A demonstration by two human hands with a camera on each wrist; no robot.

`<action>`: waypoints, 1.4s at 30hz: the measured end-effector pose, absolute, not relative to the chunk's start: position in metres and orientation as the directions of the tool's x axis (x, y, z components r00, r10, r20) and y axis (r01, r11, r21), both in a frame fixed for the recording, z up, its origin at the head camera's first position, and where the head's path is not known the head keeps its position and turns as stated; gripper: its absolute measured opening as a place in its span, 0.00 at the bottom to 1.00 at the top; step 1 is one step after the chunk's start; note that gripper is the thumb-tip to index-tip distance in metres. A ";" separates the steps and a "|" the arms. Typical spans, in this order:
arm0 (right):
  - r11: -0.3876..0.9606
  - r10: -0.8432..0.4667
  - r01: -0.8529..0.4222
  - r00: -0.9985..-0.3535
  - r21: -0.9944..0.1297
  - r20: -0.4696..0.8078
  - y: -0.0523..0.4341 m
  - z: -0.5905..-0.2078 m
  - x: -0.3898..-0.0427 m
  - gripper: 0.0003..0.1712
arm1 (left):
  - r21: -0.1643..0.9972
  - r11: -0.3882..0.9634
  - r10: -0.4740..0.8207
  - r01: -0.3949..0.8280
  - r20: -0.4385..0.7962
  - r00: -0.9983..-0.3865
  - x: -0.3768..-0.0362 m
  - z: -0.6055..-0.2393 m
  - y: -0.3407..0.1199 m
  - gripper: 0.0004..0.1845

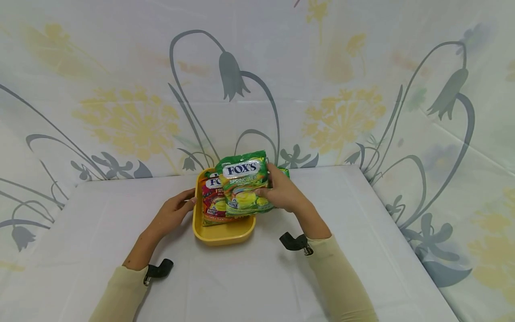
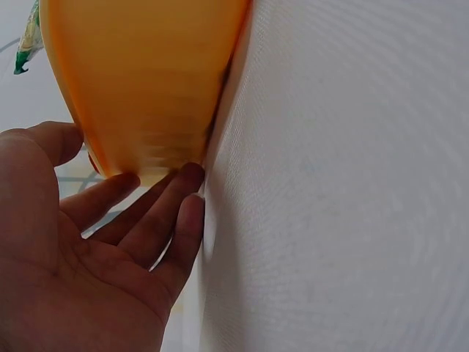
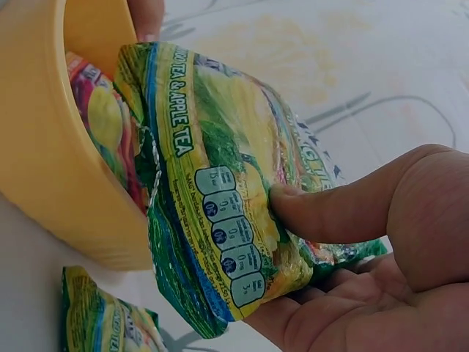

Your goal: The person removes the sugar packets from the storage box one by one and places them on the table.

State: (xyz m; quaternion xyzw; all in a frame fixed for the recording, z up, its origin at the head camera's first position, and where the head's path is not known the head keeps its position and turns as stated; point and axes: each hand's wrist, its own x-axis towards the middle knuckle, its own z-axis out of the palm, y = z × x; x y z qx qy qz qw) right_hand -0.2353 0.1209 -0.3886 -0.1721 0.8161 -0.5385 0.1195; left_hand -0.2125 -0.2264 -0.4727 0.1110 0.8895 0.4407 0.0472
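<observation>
A white tablecloth [image 1: 362, 232] covers the table, and a floral-printed sheet [image 1: 120, 89] hangs behind it.

Whole setup sits against a pale draped cloth backdrop [image 1: 322, 67] printed with grey bell-shaped flowers on long curling stems and washed-out yellow dandelion-type blooms. It wraps round both sides too, so it's basically a little booth. A flat table covered in plain white cloth [image 1: 362, 232] fills the lower part, with faint fold creases across it. Lighting is soft and even, with only light shadows on the cloth.
</observation>
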 end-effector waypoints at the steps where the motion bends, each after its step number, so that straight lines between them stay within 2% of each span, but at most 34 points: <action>1: 0.362 -0.405 -0.151 -0.914 -0.920 -0.009 0.123 -0.388 -0.236 0.37 | 0.794 0.587 0.240 0.157 0.014 -0.971 -0.213 -0.473 -0.226 0.34; 8: 0.393 -0.367 -0.141 -0.930 -0.909 -0.014 0.132 -0.388 -0.239 0.35 | 0.795 0.587 0.239 0.155 0.012 -0.971 -0.213 -0.472 -0.226 0.34; 26: 0.302 -0.326 -0.069 -0.945 -0.951 -0.035 0.157 -0.382 -0.244 0.34 | 0.787 0.598 0.244 0.150 0.000 -0.970 -0.214 -0.473 -0.226 0.35; 32: 0.300 -0.304 -0.058 -0.952 -0.952 -0.038 0.167 -0.382 -0.247 0.39 | 0.787 0.599 0.243 0.149 -0.001 -0.970 -0.215 -0.474 -0.227 0.35; 42: 0.310 -0.258 -0.014 -0.964 -0.951 -0.070 0.185 -0.385 -0.253 0.36 | 0.782 0.605 0.239 0.146 -0.004 -0.971 -0.213 -0.474 -0.227 0.35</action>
